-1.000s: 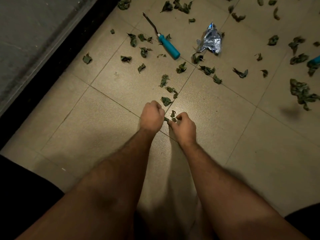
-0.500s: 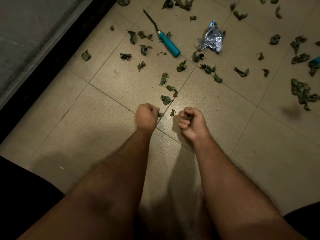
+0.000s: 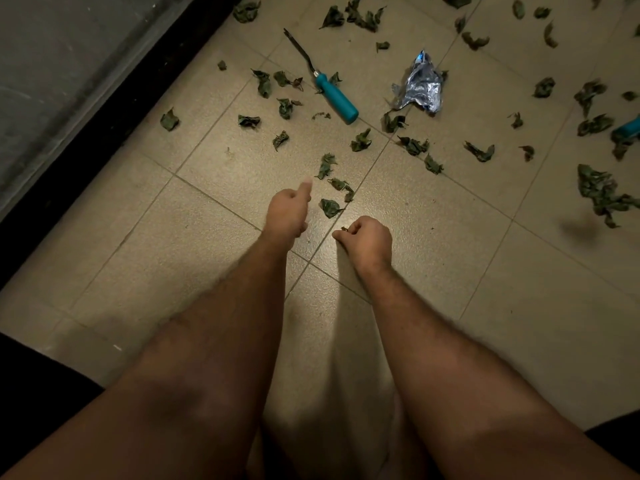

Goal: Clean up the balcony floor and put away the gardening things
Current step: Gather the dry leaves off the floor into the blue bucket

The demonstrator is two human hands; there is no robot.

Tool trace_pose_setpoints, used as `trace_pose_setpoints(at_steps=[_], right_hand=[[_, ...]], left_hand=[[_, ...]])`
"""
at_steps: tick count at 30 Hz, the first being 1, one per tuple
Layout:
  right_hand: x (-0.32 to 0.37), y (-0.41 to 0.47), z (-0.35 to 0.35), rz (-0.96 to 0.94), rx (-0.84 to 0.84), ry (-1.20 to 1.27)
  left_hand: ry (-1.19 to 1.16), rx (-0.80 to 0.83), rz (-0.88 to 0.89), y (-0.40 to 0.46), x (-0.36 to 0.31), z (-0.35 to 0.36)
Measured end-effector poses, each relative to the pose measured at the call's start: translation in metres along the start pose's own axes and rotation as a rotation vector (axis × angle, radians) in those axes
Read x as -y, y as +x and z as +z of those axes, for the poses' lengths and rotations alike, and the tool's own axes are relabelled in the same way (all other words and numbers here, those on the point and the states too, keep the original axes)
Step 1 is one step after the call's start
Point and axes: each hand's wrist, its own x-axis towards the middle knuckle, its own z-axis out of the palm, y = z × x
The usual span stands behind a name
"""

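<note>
Beige tiled balcony floor (image 3: 214, 244) strewn with dry curled green leaves (image 3: 330, 206), right hand (image 3: 367, 242) curled round gathered leaf scraps to bunch them, left hand (image 3: 287, 213) loosely curled, apparently empty, beside nearest leaf, teal-handled metal garden tool (image 3: 334, 100) untouched toward far edge.

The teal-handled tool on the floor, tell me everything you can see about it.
The teal-handled hand tool lies flat on the beige tiled floor, pointing diagonally up-left. Its thick, smooth handle looks like plastic; a thin dark metal shank runs from it to a narrow tip, whose shape is hard to make out. Neither hand touches it. Dried green leaves lie scattered around it, one right against the handle, and crumpled silver foil sits to its right.
</note>
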Motion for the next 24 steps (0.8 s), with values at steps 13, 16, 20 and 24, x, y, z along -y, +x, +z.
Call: trace_pose_setpoints(at_steps=[13,16,20,24], right_hand=[[-0.010,0.017,-0.034,0.373,0.295,1.366],[-0.005,0.035,-0.036,0.232,0.252,1.144],[0.007,0.054,-0.029,0.058,0.145,0.548],[0.018,0.058,-0.022,-0.180,0.081,0.069]], left_hand=[[0.677,-0.035,0.430,0.005,0.010,0.030],[0.334,-0.119,0.320,0.003,0.008,0.024],[-0.138,-0.084,0.138,0.009,-0.007,0.012],[-0.263,-0.055,0.091,0.012,-0.022,0.006]])
